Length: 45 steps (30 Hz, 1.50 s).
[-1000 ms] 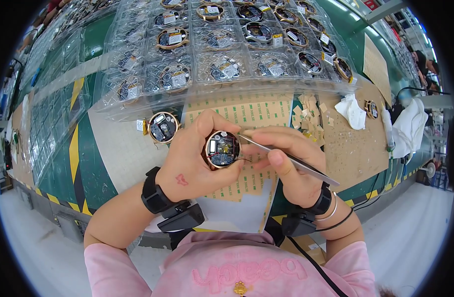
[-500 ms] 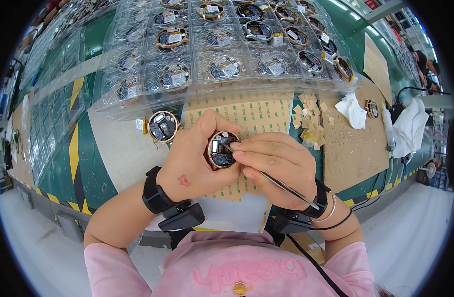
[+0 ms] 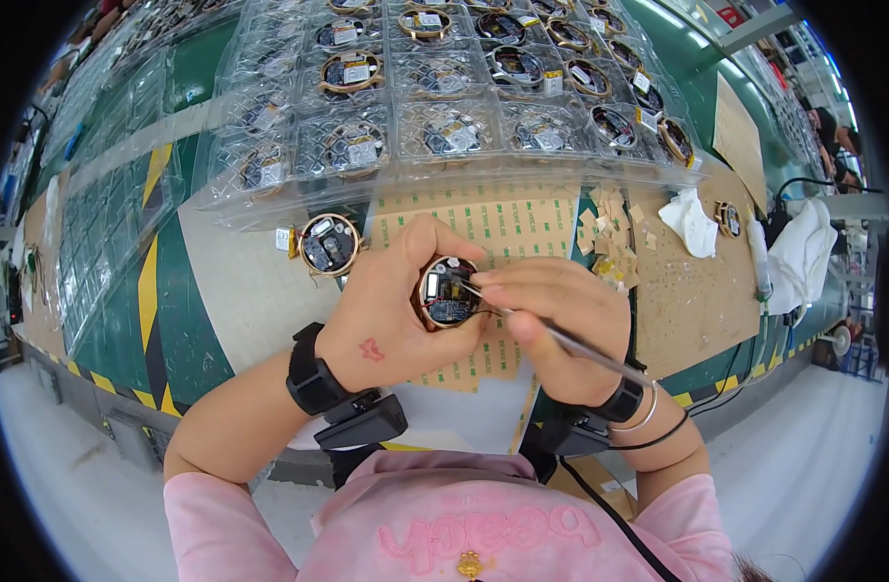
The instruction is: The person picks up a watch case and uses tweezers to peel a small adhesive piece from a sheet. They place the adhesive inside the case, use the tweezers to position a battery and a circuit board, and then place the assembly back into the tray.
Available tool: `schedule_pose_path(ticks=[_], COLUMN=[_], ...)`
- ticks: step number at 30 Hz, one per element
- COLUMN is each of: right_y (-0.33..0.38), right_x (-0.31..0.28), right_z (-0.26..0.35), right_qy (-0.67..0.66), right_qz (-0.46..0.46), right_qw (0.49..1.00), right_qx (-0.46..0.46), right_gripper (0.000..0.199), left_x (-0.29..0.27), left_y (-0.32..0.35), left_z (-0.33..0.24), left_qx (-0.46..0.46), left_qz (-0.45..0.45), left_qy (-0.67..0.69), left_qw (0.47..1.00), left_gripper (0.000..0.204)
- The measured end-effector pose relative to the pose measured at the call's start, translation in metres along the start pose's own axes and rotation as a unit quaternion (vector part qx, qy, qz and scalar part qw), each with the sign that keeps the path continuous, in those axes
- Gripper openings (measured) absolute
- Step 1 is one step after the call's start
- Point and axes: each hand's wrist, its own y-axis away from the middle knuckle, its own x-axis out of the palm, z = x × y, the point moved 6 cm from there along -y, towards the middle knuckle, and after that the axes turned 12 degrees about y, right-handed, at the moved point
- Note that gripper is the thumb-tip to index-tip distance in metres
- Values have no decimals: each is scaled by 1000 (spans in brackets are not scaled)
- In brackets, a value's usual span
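Over the middle of the desk (image 3: 178, 310), grips the round case (image 3: 449, 291) in the left hand (image 3: 391, 301), thumb and forefinger curled about its rim, apparently to leave the uncovered inner face free and tipped up to view. In the right hand (image 3: 571, 320), pinches a slim metal tool (image 3: 600, 357) between thumb and closed-up fingers, low toward the tip, probably for fine control; slants the shaft back over the palm. Points the tip into the right part of the case; cannot tell contact from this angle. Below, shows a patterned tan sheet (image 3: 532, 223). Just beside the left hand, has a second case (image 3: 329, 243) face up, seemingly for easy reach. Beyond, spreads a clear tray (image 3: 522, 170) with more cases in separate compartments, likely against scratching. To the right, scatters small tan chips (image 3: 604, 218) near a crumpled cloth (image 3: 690, 223).
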Motion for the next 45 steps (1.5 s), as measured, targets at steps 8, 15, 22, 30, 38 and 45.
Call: schedule_pose_path(ticks=[8, 15, 22, 30, 38, 45], right_y=[5, 0, -1, -2, -3, -2], right_x=[-13, 13, 16, 16, 13, 12], right_z=[-12, -1, 3, 7, 7, 9], right_qy=[-33, 22, 25, 42, 79, 81], right_qz=[-115, -24, -24, -23, 8, 13], right_qw=[993, 998, 997, 997, 996, 996], right_qx=[-5, 61, 73, 54, 30, 22], right_gripper=[16, 26, 23, 23, 20, 21], left_x=[5, 13, 13, 12, 11, 12], left_y=[0, 4, 10, 13, 13, 13], left_z=[-2, -3, -2, 0, 2, 3], left_qx=[4, 53, 26, 23, 33, 17], left_qz=[-1, 33, 58, 70, 60, 64], left_qy=[-33, -51, -38, -29, -25, -31], left_qw=[999, 997, 997, 997, 997, 997], left_gripper=[41, 39, 42, 40, 41, 41])
